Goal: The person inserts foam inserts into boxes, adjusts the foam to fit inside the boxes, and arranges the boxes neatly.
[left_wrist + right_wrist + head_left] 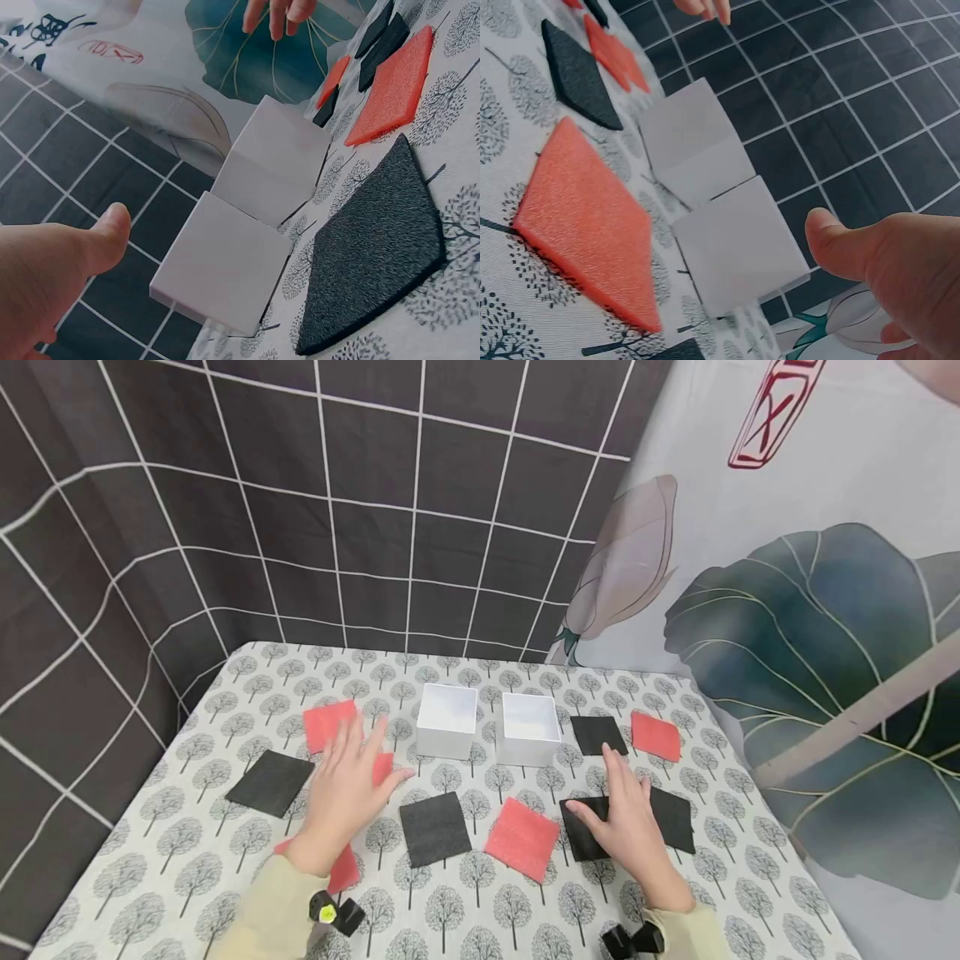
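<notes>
Fingers spread, my left hand (345, 785) is held over the left side of the table and has nothing in its grasp. Below and around it lie red squares (326, 725) and a black square (270, 782), partly covered by the hand in the head view. My right hand (630, 818) is also empty, with fingers extended above a black square (581, 839) and beside another black square (672, 820). Between the hands, nearer me, are a black square (435, 829) and a red square (522, 839). Two white open-topped boxes, left (446, 742) and right (527, 750), stand beyond them.
At the right rear lie a black square (592, 735) and a red square (656, 736). A tree-patterned cloth (517, 927) covers the table. Behind it hangs a dark grid curtain (375, 527), with a leaf-printed curtain (825, 635) at the right.
</notes>
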{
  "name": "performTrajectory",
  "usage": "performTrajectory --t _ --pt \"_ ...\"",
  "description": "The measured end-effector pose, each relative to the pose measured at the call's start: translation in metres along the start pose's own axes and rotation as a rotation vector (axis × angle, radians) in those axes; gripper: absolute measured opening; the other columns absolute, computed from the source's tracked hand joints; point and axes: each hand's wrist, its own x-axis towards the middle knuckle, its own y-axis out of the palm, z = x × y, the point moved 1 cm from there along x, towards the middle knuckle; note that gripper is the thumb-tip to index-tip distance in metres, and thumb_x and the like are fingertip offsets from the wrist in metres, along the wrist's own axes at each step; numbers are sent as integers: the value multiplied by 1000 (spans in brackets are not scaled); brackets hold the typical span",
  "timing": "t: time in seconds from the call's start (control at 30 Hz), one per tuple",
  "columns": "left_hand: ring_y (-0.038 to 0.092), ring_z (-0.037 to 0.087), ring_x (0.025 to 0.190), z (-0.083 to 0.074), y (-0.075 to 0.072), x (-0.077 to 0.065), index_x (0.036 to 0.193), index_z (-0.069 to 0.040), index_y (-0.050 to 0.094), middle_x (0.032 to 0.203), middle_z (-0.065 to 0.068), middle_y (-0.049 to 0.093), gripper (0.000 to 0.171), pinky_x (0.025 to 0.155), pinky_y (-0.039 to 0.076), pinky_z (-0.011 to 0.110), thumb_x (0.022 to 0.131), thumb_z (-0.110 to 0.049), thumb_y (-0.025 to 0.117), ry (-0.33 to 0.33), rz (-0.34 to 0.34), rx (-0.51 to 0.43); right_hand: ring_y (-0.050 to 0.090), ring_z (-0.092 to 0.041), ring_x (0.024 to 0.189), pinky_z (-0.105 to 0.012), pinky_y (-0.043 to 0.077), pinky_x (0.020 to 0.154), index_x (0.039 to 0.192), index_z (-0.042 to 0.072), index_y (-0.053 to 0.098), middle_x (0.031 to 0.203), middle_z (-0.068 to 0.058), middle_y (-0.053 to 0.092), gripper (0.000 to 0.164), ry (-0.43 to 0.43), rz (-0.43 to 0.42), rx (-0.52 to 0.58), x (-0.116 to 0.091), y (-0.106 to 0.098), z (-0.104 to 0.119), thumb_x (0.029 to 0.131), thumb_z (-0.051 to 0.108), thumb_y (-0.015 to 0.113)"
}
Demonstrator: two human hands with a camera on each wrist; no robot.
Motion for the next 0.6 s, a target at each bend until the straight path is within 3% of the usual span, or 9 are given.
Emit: performTrajectory --t 0.17,0.37,0.47,0.6 --pt "18 41 135 -5 3 10 145 -9 31 147 24 24 85 110 15 53 82 -61 56 20 7 -54 26 -46 129 -62 19 103 149 9 13 145 -24 27 97 29 38 64 1 -8 2 78 31 75" --pt "37 39 128 -7 14 21 138 -6 40 140 20 40 82 102 32 54 78 -56 65 19 -81 -139 26 -44 130 -62 30 98 149 11 14 145 -25 28 92 105 170 61 -4 -12 -5 81 33 72" --pt "44 36 123 -7 17 27 137 -8 42 137 15 45 81 93 41 56 77 -56 66 -32 -78 -179 29 -45 128 -62 31 97 147 6 20 142 -25 33 88 103 212 57 -5 -13 -10 80 29 73" --pt "46 34 121 -6 22 35 141 -15 37 140 11 43 88 83 48 55 74 -69 58 -116 0 -238 41 -42 121 -55 39 94 138 -2 35 133 -24 44 78 92 243 117 -7 -11 -17 77 24 76"
